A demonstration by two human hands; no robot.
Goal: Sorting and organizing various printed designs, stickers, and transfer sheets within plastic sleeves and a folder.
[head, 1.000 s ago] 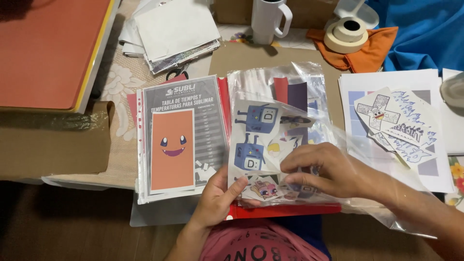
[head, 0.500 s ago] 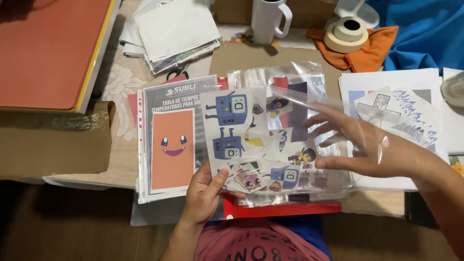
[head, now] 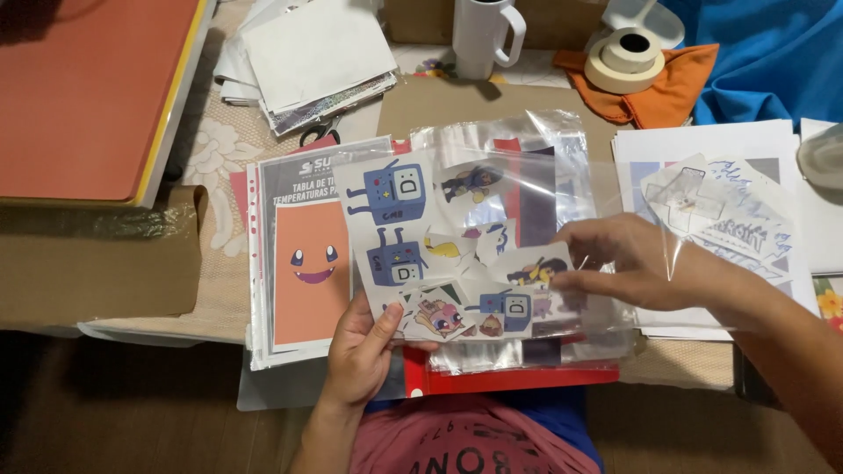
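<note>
My left hand (head: 362,349) grips the lower left corner of a white sheet of printed cutouts (head: 386,224), with blue box-shaped cartoon figures and small characters on it. My right hand (head: 625,262) is inside a clear plastic sleeve (head: 562,140), fingertips pinching the sheet's right edge near a small character cutout (head: 537,270). The sheet lies partly inside the sleeve, above a red folder (head: 518,379).
A plastic-sleeved orange smiling-face print (head: 307,272) lies to the left. A stack of paper with more cutouts (head: 720,211) sits on the right. Behind are a white mug (head: 481,35), a tape roll (head: 625,54) on orange cloth, scissors (head: 321,128), loose papers and an orange-topped press (head: 88,96).
The sheet of cutouts has slid leftward out of the clear sleeve. My right hand opened wide over it, then closed its fingers on the sheet's right edge.
</note>
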